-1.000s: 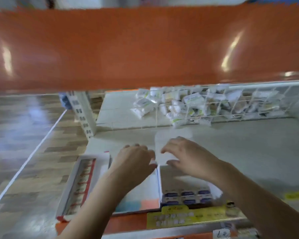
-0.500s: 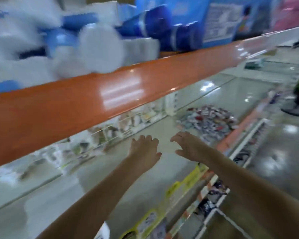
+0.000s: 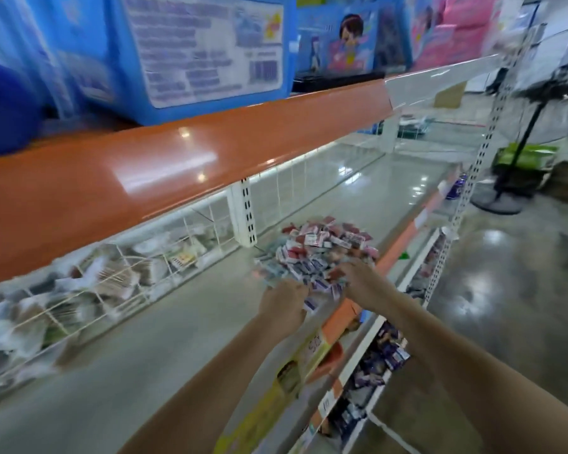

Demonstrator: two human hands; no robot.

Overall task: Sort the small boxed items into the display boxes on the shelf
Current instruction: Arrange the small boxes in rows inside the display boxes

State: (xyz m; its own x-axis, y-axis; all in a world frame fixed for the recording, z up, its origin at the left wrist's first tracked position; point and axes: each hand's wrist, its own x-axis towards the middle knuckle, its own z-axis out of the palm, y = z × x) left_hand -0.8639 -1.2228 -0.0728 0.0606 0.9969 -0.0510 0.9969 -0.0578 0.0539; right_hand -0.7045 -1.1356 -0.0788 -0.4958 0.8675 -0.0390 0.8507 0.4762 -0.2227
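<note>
Now, by label:
Small boxed items (image 3: 322,253): loose red-and-white and blue-and-white pile on the grey shelf (image 3: 164,339), near its front edge.
Left hand (image 3: 284,304): at the pile's near edge — fingers curled, grip too blurred to tell.
Right hand (image 3: 358,278): on the pile, fingers bent down into it — hold unclear.
Above: orange shelf edge (image 3: 145,178).

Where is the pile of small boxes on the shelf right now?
In the head view, the pile of small boxes lies right of centre on the pale shelf, near its orange front edge, just beyond the left hand and right hand.
</note>
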